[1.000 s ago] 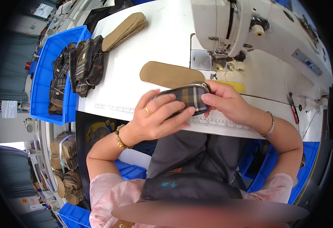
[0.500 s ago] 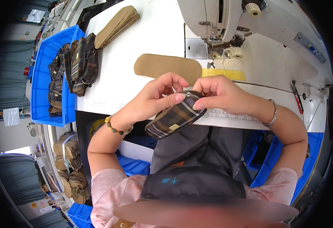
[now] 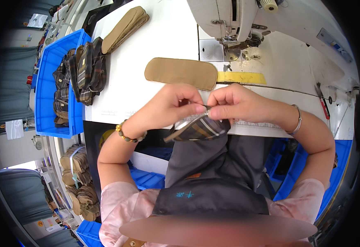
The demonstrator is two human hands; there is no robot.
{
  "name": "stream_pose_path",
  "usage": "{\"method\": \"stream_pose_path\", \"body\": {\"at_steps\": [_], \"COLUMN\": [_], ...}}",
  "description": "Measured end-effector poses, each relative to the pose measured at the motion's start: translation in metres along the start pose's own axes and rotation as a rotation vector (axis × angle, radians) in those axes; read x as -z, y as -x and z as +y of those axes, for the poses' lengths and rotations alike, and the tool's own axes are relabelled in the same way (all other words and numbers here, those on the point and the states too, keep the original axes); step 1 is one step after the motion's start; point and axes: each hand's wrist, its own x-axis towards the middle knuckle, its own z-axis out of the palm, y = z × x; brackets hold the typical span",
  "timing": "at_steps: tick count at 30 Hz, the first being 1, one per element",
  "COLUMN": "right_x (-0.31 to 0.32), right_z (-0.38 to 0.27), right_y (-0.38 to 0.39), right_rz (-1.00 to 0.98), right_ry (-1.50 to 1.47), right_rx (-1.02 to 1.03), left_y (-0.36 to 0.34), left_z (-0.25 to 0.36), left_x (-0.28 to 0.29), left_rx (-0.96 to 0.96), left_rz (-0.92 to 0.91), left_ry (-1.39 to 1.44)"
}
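Between my two hands hangs a plaid fabric pouch (image 3: 202,128) with a metal zipper along its upper edge. It is over the front edge of the sewing table, above my apron, and slightly blurred. My left hand (image 3: 175,103) pinches the zippered edge between thumb and fingers. Close beside it, my right hand (image 3: 237,105) grips the same edge at the right end of the pouch. A flat tan oval fabric piece (image 3: 180,73) lies on the table just beyond my hands. Its right end meets a yellow strip (image 3: 242,78).
A white sewing machine (image 3: 237,20) stands at the back right. Red-handled snips (image 3: 324,105) lie on the right. Stacked tan pieces (image 3: 125,29) and plaid pouches (image 3: 90,70) sit at the left, beside a blue bin (image 3: 44,107) holding more pouches. A printed ruler (image 3: 262,126) runs along the front edge.
The pouch has turned in my hands, so its plaid face is now foreshortened and the zippered edge shows more. My hands have drawn closer together at that edge.
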Motion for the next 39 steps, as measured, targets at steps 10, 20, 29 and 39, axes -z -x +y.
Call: {"method": "stream_pose_path", "body": {"at_steps": [10,20,29,39], "right_x": [0.011,0.015,0.003,-0.015], "right_z": [-0.012,-0.016,0.000,0.018], "right_y": [-0.008,-0.010,-0.009,-0.008], "right_rz": [0.033,0.049,0.106,0.491], "right_ry": [0.182,0.004,0.100,1.358], "right_rx": [0.141,0.055,0.132,0.708], "left_y": [-0.001,-0.003,0.017,0.030], "left_z": [0.012,0.002,-0.006,0.030], "left_x": [-0.011,0.010,-0.011,0.010], "left_rx": [-0.060,0.017,-0.023,0.020], "left_rz": [0.192,0.293,0.251,0.302], "left_ry": [0.033,0.338,0.241,-0.246]}}
